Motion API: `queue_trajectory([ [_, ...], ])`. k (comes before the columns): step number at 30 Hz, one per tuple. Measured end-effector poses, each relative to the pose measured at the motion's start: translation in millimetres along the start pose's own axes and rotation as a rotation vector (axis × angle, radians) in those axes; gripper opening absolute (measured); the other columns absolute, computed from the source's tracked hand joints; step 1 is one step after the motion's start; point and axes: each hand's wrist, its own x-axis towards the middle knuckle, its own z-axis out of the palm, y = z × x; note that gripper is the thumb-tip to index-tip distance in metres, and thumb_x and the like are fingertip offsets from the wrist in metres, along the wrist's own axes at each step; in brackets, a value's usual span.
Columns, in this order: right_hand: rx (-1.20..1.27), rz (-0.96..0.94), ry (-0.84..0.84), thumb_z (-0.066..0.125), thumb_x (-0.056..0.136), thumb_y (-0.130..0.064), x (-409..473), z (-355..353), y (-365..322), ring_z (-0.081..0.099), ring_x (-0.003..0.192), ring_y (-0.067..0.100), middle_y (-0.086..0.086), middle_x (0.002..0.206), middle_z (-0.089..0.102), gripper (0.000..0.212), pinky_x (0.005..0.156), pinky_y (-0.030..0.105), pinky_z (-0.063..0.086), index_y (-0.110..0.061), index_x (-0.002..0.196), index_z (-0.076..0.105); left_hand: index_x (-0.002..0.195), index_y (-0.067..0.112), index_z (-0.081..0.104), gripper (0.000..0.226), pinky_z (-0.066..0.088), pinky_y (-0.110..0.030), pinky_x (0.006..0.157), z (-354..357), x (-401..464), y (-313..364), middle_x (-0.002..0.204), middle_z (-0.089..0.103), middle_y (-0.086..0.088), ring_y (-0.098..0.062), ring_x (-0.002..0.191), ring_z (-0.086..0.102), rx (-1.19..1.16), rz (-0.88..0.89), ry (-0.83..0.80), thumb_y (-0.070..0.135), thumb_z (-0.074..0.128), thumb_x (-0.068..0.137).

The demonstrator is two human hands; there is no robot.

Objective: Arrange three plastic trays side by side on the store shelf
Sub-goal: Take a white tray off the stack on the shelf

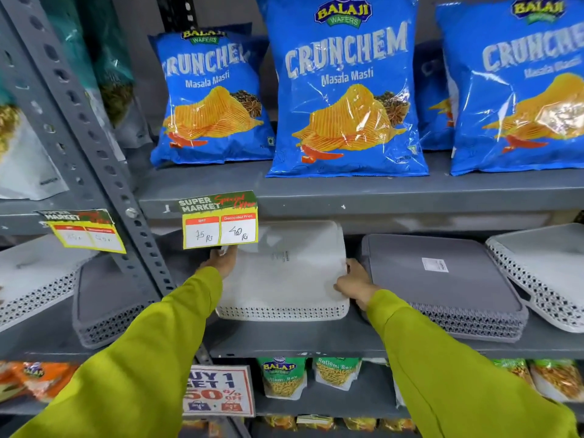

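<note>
A white plastic tray [284,273] lies upside down on the grey shelf [316,339], in the middle. My left hand [222,259] grips its left edge and my right hand [355,284] grips its right edge. Right beside it sits a stack of dark grey trays [442,295], also upside down, with a barcode sticker on top. Further right, a white tray [543,270] leans tilted against the grey stack. Both arms wear yellow-green sleeves.
A price tag [220,220] hangs from the shelf above, over my left hand. A perforated steel upright [94,147] divides the bays; left of it lie a grey tray [107,305] and a white tray [34,276]. Blue chip bags [344,90] stand above.
</note>
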Motion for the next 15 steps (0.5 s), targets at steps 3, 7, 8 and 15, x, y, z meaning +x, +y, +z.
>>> queue_trajectory([
  [3, 0.114, -0.132, 0.029, 0.054, 0.071, 0.012, 2.8, -2.0, 6.8, 0.055, 0.119, 0.031, 0.011, 0.131, 0.053, 0.070, 0.099, 0.042, 0.050, -0.012, 0.136, 0.044, 0.142, 0.014, 0.041, 0.079, 0.035, -0.048, 0.114, -3.6, 14.8, -6.3, 0.148, 0.043, -0.014, -0.037, 0.134, 0.043, -0.167, 0.044, 0.006, 0.062, 0.034, 0.079],
  [7, 0.365, -0.238, 0.064, 0.055, 0.076, 0.014, -0.4, -2.2, 6.9, 0.060, 0.113, 0.025, 0.008, 0.118, 0.063, 0.052, 0.096, 0.040, 0.052, -0.015, 0.119, 0.054, 0.121, 0.010, 0.057, 0.063, 0.045, -0.045, 0.099, -1.2, 65.1, -28.1, 0.133, 0.057, -0.021, -0.033, 0.103, 0.059, -0.495, -0.024, 0.022, 0.053, 0.044, 0.077],
  [8, 0.438, -0.219, 0.078, 0.055, 0.077, 0.007, -1.4, -1.8, 3.8, 0.060, 0.112, 0.027, 0.010, 0.113, 0.064, 0.038, 0.092, 0.037, 0.051, -0.013, 0.109, 0.059, 0.114, 0.009, 0.059, 0.054, 0.046, -0.041, 0.089, -4.5, 34.3, -18.3, 0.126, 0.060, -0.022, -0.030, 0.094, 0.058, -0.650, -0.018, 0.068, 0.049, 0.046, 0.081],
  [15, 0.853, 0.023, -0.099, 0.025, 0.085, -0.077, -0.7, -24.6, -12.2, 0.070, 0.092, 0.016, -0.001, 0.092, 0.075, 0.067, 0.077, 0.032, 0.051, -0.026, 0.095, 0.067, 0.135, 0.022, 0.050, 0.076, 0.042, -0.048, 0.107, -11.5, -26.4, -7.2, 0.131, 0.059, -0.010, -0.033, 0.122, 0.055, -1.193, -0.081, 0.061, 0.072, 0.019, 0.087],
])
